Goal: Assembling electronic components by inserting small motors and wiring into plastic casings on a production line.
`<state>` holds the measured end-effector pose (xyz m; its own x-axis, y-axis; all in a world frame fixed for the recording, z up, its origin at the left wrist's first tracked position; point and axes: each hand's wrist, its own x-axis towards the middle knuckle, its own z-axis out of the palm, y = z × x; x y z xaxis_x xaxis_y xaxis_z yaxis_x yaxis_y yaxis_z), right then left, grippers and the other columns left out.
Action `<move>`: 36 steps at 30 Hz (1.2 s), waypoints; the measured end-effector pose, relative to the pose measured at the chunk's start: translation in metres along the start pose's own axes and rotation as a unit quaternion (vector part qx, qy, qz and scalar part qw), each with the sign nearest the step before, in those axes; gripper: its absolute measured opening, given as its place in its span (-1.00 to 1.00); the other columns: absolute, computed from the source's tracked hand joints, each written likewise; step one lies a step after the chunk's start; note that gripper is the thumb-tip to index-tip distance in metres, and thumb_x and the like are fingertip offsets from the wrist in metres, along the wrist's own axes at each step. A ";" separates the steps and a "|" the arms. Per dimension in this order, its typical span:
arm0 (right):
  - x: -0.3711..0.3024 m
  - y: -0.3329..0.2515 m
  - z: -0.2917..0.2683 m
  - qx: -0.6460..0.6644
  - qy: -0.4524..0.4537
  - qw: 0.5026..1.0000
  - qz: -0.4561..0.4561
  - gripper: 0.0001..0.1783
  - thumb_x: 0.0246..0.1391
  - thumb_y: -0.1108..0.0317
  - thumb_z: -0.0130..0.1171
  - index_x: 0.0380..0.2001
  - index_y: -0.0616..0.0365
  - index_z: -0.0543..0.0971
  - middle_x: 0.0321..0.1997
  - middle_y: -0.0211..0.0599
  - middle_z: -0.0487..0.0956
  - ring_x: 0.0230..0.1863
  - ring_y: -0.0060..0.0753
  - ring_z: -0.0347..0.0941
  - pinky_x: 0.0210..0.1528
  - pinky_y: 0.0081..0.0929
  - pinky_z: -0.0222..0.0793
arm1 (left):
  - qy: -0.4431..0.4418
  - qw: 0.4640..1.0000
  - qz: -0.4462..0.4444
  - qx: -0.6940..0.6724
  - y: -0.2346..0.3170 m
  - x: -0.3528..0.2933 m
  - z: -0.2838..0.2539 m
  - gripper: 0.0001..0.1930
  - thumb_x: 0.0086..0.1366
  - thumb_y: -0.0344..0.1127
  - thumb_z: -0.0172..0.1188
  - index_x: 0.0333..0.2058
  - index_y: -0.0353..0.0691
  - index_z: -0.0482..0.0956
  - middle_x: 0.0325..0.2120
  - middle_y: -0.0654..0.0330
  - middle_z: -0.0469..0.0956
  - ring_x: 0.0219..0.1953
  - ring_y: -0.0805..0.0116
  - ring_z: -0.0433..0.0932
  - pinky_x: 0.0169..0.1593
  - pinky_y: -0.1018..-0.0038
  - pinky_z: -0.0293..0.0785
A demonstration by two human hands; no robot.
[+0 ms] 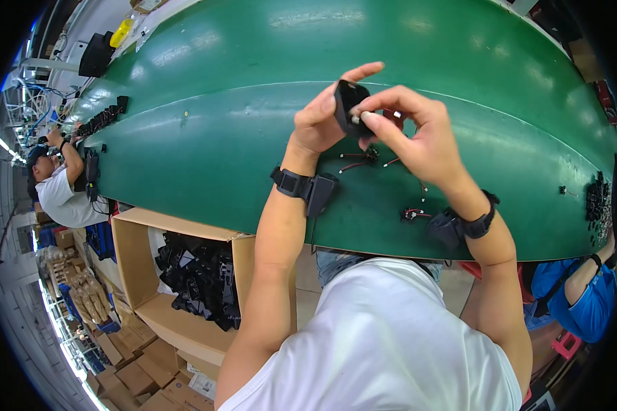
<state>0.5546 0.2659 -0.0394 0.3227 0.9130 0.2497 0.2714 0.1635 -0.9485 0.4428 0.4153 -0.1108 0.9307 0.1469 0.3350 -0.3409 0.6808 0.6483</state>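
Observation:
Above the green table, my left hand (pixel 313 125) grips a black plastic housing (pixel 348 96) by its side, its fingers partly behind it. My right hand (pixel 424 133) is closed in a pinch at the housing's open face. Between thumb and forefinger sits a small whitish piece (pixel 355 119), too small to name. A bit of red wire shows below the right fingers. Beneath the hands lies a small black part with red and black wires (pixel 371 154). Another wired part (pixel 413 214) rests nearer the table's front edge.
An open cardboard box (pixel 134 264) of black plastic pieces (pixel 202 277) stands left of my legs. Black parts line the table's far left (pixel 103 120) and right end (pixel 598 202). One co-worker (pixel 65 185) is at the left, another in blue (pixel 583 294) at the right.

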 end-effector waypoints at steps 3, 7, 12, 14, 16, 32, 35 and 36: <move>0.004 -0.009 -0.013 -0.078 -0.058 0.992 -0.084 -0.67 -0.17 0.35 0.35 -0.25 0.14 0.58 -0.23 -0.42 0.52 -0.39 -0.59 0.42 -0.39 -0.63 0.24 | -0.022 1.000 0.015 -0.007 0.000 0.000 0.004 -0.09 0.11 -0.01 0.20 0.28 -0.40 -0.04 -0.07 -0.03 0.43 -0.04 0.16 0.49 -0.15 0.29 0.58; 0.004 0.002 -0.013 -0.108 -0.104 0.987 -0.063 -0.62 -0.29 0.28 0.41 -0.30 0.06 0.57 0.02 -0.38 0.40 -0.15 -0.47 0.35 -0.32 -0.57 0.23 | 0.038 0.997 -0.014 0.061 -0.003 0.001 0.010 -0.04 0.08 0.06 0.20 0.28 -0.41 -0.04 0.04 -0.05 0.35 0.03 0.13 0.45 -0.08 0.33 0.53; 0.005 0.002 -0.016 -0.103 -0.076 0.990 -0.052 -0.64 -0.27 0.30 0.41 -0.32 0.07 0.55 0.07 -0.34 0.37 0.00 -0.44 0.32 -0.25 -0.56 0.29 | 0.111 0.980 0.002 0.165 -0.004 0.002 0.018 0.03 0.05 0.19 0.19 0.28 -0.42 -0.04 0.15 -0.04 0.26 0.03 0.18 0.44 -0.10 0.33 0.53; 0.005 0.008 -0.017 -0.060 -0.090 0.993 -0.041 -0.66 -0.20 0.31 0.39 -0.32 0.15 0.53 0.14 -0.29 0.32 -0.03 -0.44 0.38 -0.16 -0.50 0.37 | 0.115 0.973 -0.002 0.202 -0.003 0.004 0.022 0.00 0.12 0.27 0.13 0.27 -0.41 0.00 0.18 -0.04 0.24 0.05 0.26 0.44 -0.20 0.39 0.57; 0.008 0.007 -0.019 0.039 -0.118 0.992 0.020 -0.69 -0.14 0.31 0.36 -0.31 0.18 0.54 0.05 -0.26 0.40 -0.13 -0.43 0.43 -0.14 -0.49 0.38 | 0.119 0.970 0.015 0.211 -0.006 0.006 0.025 -0.05 0.18 0.28 0.07 0.27 -0.40 0.02 0.09 -0.02 0.34 -0.04 0.27 0.50 -0.28 0.42 0.57; 0.034 0.041 -0.067 -0.048 0.005 0.998 0.034 -0.66 -0.11 0.21 0.37 -0.28 0.17 0.60 -0.04 -0.27 0.55 -0.04 -0.36 0.45 0.06 -0.38 0.32 | 0.207 0.666 0.000 0.717 0.013 -0.038 0.065 -0.60 0.01 -0.18 0.38 -0.17 -0.16 0.56 -0.36 0.10 0.54 -0.29 0.16 0.53 -0.21 0.35 0.43; 0.051 0.069 -0.081 -0.467 0.017 0.871 -0.153 -0.69 -0.21 0.21 0.38 -0.38 0.10 0.59 0.09 -0.13 0.44 0.10 -0.01 0.31 0.09 -0.20 0.29 | 0.151 0.633 -0.072 0.756 -0.006 -0.050 0.069 -0.55 -0.09 -0.20 0.44 -0.18 -0.14 0.57 -0.23 0.15 0.45 -0.12 0.13 0.40 -0.01 0.30 0.34; 0.055 0.080 -0.081 -0.469 0.019 0.870 -0.152 -0.69 -0.21 0.21 0.38 -0.38 0.10 0.59 0.09 -0.13 0.44 0.10 -0.01 0.31 0.09 -0.20 0.29 | 0.149 0.634 -0.071 0.755 -0.013 -0.050 0.068 -0.55 -0.09 -0.20 0.44 -0.18 -0.14 0.57 -0.23 0.15 0.45 -0.12 0.13 0.40 -0.01 0.30 0.34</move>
<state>0.6677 0.2990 -0.0860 0.1318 0.8653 0.4836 0.9640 0.0016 -0.2657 0.3917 0.3500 -0.0895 0.8735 0.4433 0.2015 0.2203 -0.7287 0.6484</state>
